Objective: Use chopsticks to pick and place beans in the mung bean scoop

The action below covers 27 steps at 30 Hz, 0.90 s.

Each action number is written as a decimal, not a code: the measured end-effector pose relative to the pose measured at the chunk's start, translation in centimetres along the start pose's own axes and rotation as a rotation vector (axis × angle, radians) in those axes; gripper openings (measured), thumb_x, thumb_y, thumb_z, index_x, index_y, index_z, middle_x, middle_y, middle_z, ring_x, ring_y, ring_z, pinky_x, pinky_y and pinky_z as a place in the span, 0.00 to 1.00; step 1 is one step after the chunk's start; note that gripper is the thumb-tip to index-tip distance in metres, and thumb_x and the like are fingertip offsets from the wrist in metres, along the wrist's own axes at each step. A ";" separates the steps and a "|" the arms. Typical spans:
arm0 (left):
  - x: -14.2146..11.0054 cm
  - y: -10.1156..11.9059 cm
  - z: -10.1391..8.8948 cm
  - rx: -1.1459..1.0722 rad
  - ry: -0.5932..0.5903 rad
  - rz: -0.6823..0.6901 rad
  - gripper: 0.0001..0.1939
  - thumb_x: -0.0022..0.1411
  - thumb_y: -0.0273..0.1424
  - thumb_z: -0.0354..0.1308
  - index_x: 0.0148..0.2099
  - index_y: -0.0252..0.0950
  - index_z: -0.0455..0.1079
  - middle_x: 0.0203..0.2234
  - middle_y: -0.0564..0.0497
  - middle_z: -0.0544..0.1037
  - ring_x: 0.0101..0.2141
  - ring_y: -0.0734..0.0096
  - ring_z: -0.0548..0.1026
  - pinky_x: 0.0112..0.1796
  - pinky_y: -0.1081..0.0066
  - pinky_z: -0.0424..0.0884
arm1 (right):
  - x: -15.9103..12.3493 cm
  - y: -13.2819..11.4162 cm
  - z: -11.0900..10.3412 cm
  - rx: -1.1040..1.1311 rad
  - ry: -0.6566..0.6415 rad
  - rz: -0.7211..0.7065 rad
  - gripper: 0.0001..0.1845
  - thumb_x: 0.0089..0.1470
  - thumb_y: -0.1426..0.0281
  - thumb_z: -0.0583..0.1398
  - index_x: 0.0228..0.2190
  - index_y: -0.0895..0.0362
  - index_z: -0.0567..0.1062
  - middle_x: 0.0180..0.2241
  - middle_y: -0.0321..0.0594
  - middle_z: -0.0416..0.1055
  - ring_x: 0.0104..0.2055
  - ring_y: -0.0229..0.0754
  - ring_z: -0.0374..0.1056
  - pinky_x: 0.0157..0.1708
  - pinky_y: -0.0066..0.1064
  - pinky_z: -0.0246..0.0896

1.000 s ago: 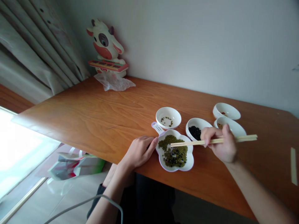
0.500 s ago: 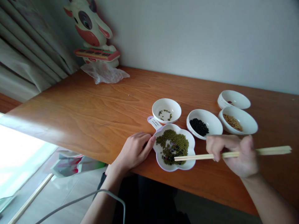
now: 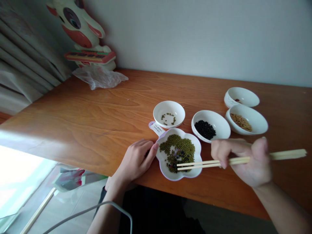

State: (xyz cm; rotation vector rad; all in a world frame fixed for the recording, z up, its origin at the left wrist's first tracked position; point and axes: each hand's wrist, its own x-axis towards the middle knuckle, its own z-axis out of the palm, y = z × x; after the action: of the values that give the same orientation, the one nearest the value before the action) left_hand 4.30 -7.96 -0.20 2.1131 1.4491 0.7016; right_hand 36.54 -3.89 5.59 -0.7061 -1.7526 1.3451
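Flower-shaped dish [image 3: 162, 164], centre: green beans [image 3: 185, 146], dark ones not yet apart (black beans [image 3: 205, 130] bowled, two o'clock); right hand [image 3: 257, 170], three o'clock, fingers pinching chopsticks [image 3: 209, 164]; left hand [image 3: 136, 160], nine o'clock, fingers loosely curled against rim.

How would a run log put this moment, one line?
left hand: thumb at flower-shaped dish | right hand: holds chopsticks, tips at green beans | nearby: black beans in bowl

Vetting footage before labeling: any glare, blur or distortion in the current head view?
Head view: window light blown out at lower left, pale sheen on the table's left end; right hand slightly soft; cow toy looks stretched toward the corner; dark under the table.
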 end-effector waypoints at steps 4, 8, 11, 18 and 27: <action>0.0 0.1 0.0 -0.001 0.007 -0.007 0.23 0.84 0.39 0.44 0.32 0.40 0.59 0.28 0.51 0.72 0.30 0.66 0.70 0.35 0.65 0.64 | -0.1 0.2 0.6 -0.045 -0.009 -0.004 0.47 0.70 0.36 0.40 0.19 0.52 0.78 0.17 0.41 0.69 0.21 0.44 0.64 0.24 0.39 0.58; 0.0 0.3 -0.1 0.005 0.000 -0.020 0.23 0.84 0.39 0.44 0.32 0.40 0.60 0.28 0.51 0.72 0.30 0.66 0.70 0.35 0.66 0.63 | -0.2 0.6 0.0 -0.033 0.015 -0.084 0.45 0.72 0.40 0.41 0.21 0.52 0.79 0.17 0.40 0.68 0.20 0.43 0.63 0.24 0.38 0.58; 0.0 0.4 -0.2 0.008 -0.006 -0.028 0.22 0.84 0.38 0.44 0.33 0.39 0.61 0.29 0.51 0.72 0.30 0.67 0.70 0.36 0.67 0.64 | -0.3 0.8 -0.7 -0.025 0.036 -0.131 0.44 0.73 0.42 0.41 0.22 0.53 0.79 0.18 0.40 0.70 0.22 0.42 0.64 0.26 0.39 0.59; -0.6 0.4 -0.1 0.106 0.096 -0.023 0.17 0.78 0.35 0.51 0.32 0.40 0.61 0.27 0.52 0.70 0.29 0.67 0.69 0.34 0.67 0.64 | -0.5 1.2 -0.8 0.026 0.158 -0.182 0.42 0.74 0.45 0.43 0.22 0.53 0.80 0.17 0.40 0.68 0.22 0.44 0.63 0.27 0.41 0.58; -2.0 -0.5 -2.7 0.352 0.297 0.074 0.26 0.70 0.38 0.60 0.66 0.38 0.62 0.66 0.36 0.67 0.64 0.41 0.66 0.63 0.42 0.63 | -0.7 1.5 -0.6 0.001 0.238 -0.264 0.41 0.74 0.46 0.45 0.21 0.53 0.80 0.16 0.40 0.68 0.20 0.43 0.62 0.25 0.40 0.55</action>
State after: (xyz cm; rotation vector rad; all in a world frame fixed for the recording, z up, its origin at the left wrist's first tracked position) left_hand 1.61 -9.47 1.24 2.4170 1.7676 0.8718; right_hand 37.31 -3.71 4.01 -0.5845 -1.5910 1.0385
